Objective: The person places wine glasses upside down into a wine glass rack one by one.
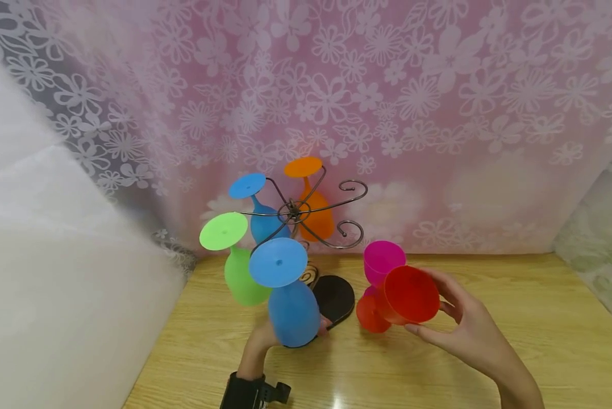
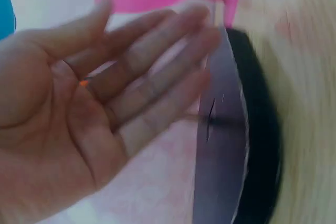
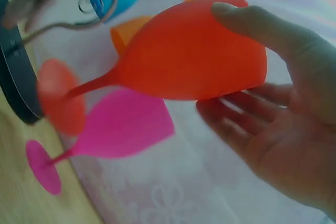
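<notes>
My right hand (image 1: 469,329) grips a red plastic wine glass (image 1: 412,295) by its bowl, thumb on one side and fingers on the other. The glass is tilted, mouth toward the head camera; its foot is close over the table. Right behind it stands a magenta wine glass (image 1: 383,258), upright. My left hand (image 2: 100,108) has its fingers extended beside the black round base (image 1: 334,296) of a wire glass rack. In the head view, a hanging blue glass (image 1: 294,315) hides most of that hand.
A green glass (image 1: 245,278), another blue glass (image 1: 267,224) and an orange glass (image 1: 320,218) also hang upside down from the rack's metal arms (image 1: 331,205). Two curled hooks on the right hold nothing. A flowered pink curtain (image 1: 387,113) closes off the table's (image 1: 490,295) back.
</notes>
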Tool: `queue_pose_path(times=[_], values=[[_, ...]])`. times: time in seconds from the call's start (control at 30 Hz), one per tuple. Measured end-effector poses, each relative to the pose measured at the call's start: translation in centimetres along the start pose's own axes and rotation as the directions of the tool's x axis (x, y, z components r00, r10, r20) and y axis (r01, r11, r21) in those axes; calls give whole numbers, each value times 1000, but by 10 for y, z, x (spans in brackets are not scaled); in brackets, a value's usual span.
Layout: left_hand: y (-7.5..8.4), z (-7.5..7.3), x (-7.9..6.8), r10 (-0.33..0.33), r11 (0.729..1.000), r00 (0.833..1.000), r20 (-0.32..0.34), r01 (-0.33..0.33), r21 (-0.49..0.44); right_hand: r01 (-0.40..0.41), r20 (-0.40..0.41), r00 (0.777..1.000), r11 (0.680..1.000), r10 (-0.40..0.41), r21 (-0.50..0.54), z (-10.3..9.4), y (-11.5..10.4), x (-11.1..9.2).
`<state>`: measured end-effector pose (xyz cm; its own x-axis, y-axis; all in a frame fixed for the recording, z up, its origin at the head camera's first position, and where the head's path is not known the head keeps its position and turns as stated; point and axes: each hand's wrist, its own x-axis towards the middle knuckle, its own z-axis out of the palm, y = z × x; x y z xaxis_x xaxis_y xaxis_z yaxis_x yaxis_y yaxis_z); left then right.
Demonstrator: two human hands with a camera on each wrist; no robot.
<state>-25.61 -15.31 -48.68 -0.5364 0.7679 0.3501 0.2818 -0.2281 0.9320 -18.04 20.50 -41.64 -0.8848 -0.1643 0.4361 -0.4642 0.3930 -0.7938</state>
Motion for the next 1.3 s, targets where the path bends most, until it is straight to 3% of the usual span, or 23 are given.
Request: queue_pose_path(times=[0.03,0.07,0.13,0.23,0.3,0.37,0.47,0.53,0.63,0.7,0.87,1.0,1.17,1.3], values=[[2,3,7,-5,994,998,62,11,-110,26,0,1000,999,-26,21,4,-1,1],[7,7,12,-19,989,995,94,33,-148,52,1,999,998,-52,41,8,-1,2],[20,18,24,-115,977,990,88,128,-168,87,10,996,992,-89,95,15,0,4],[34,34,40,-264,947,965,2,259,-191,115,32,992,982,-121,153,23,2,6],[35,41,46,-287,933,957,-54,266,-242,125,54,989,978,-136,169,28,4,6],[24,46,48,-279,912,955,-100,231,-340,133,74,986,977,-147,167,32,5,6],[2,49,50,-311,822,942,-127,200,-534,145,99,982,978,-161,150,36,5,7],[-11,52,52,-335,734,936,-111,185,-654,151,107,980,980,-166,132,38,5,7],[-18,58,56,-345,610,935,-85,154,-777,162,113,979,983,-171,90,41,5,8],[-21,61,58,-317,557,944,-88,110,-823,166,116,978,983,-174,73,42,5,9],[-22,67,60,-311,489,942,-129,42,-871,178,131,974,983,-183,51,41,5,10],[-24,67,59,-350,499,924,-157,42,-866,141,168,975,989,-145,36,36,6,7],[-25,67,59,-421,597,875,-239,69,-799,20,192,981,999,-25,27,29,8,2],[-25,70,61,-438,668,856,-275,105,-737,-60,191,980,998,59,-2,26,8,1]])
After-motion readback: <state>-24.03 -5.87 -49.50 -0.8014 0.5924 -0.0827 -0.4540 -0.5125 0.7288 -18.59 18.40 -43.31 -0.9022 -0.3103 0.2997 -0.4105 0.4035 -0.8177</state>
